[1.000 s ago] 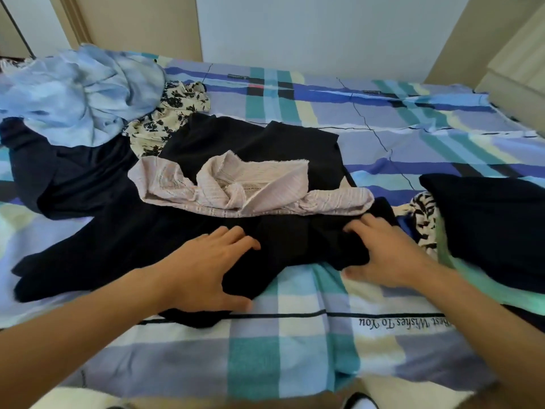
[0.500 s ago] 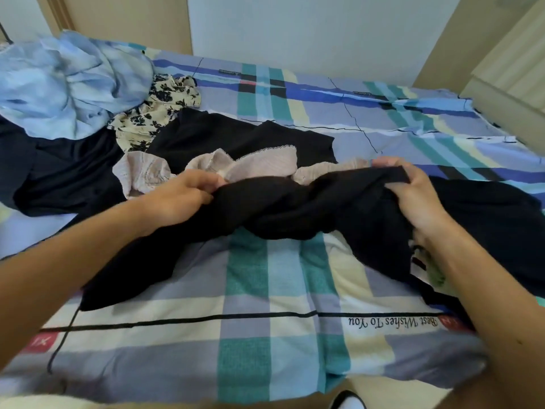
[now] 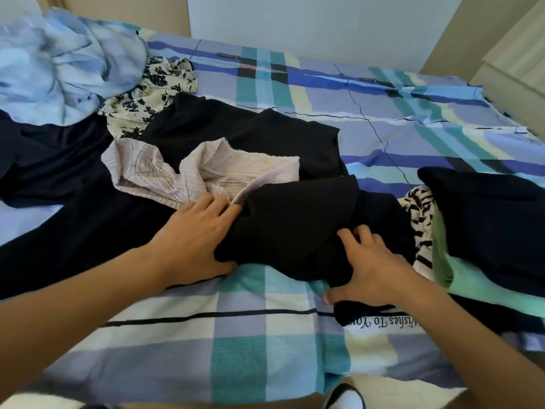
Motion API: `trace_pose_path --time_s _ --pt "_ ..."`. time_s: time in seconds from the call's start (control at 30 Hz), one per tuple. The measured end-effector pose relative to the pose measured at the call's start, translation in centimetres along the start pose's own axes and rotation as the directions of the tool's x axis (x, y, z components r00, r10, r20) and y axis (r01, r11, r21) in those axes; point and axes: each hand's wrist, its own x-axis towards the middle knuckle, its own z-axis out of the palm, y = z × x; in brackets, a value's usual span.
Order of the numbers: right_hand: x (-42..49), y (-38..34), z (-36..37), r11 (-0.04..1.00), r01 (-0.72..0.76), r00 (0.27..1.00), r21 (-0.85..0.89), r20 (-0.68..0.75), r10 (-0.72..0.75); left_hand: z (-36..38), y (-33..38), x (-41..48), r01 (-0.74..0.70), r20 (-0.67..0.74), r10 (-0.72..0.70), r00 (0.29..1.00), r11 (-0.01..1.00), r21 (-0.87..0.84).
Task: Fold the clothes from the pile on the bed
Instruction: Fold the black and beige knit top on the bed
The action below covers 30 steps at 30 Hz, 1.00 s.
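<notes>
plaid bed (image 3: 265, 343) fills view. black garment (image 3: 298, 225), lifted half a second ago, now lies doubled at the near edge: first fold made. your left hand (image 3: 194, 234) and right hand (image 3: 371, 267) press flat, fingers spread, gripping nothing.

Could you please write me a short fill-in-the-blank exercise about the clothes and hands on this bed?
1. Both hands, the left hand and the right hand, press flat on a bunched ____ garment.
2. The pale pink knitted top lies just beyond the ____ hand.
3. The crumpled light blue garment lies at the far ____ of the plaid bedsheet.

Missing words: black; left; left
</notes>
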Motion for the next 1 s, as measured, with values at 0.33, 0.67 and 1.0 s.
trace_pose_path --time_s 0.33,0.67,1.0 --pt "-3.2 7.8 -8.0 0.955 0.286 0.783 0.075 -0.593 -0.188 -6.5 -5.5 1.6 0.151 0.041 -0.183 0.982 0.642 -0.752" --pt "-4.5 12.7 -5.4 0.941 0.298 0.953 0.158 0.010 -0.304 -2.5 0.2 -3.7 -0.035 0.047 0.054 0.997 0.938 -0.345" --pt "-1.3 0.8 -0.9 0.998 0.038 0.991 -0.052 -0.130 -0.044 -2.2 0.3 -2.4 -0.046 -0.096 0.000 0.995 0.876 -0.481"
